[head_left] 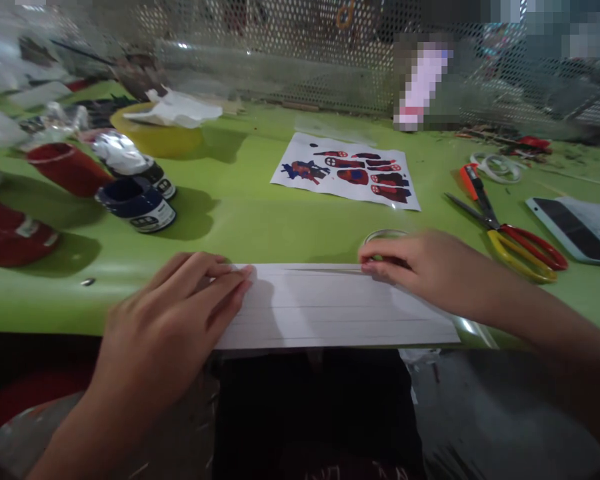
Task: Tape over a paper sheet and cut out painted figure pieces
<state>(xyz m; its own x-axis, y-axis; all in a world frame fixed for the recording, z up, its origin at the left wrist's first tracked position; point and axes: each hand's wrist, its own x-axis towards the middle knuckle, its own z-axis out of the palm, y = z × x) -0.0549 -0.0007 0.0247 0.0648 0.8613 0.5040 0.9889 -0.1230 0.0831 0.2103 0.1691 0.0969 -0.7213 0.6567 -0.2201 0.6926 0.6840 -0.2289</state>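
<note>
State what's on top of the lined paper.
Left hand over the left end of the lined paper; right hand at its far edge, apparently pinching a thin strip. Paper beneath both hands is covered.

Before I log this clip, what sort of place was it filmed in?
Likely a craft workspace, perhaps a small workshop; I can't tell for certain. The green table holds a dark blue jar that looks like paint, scissors and lined white paper.
</note>
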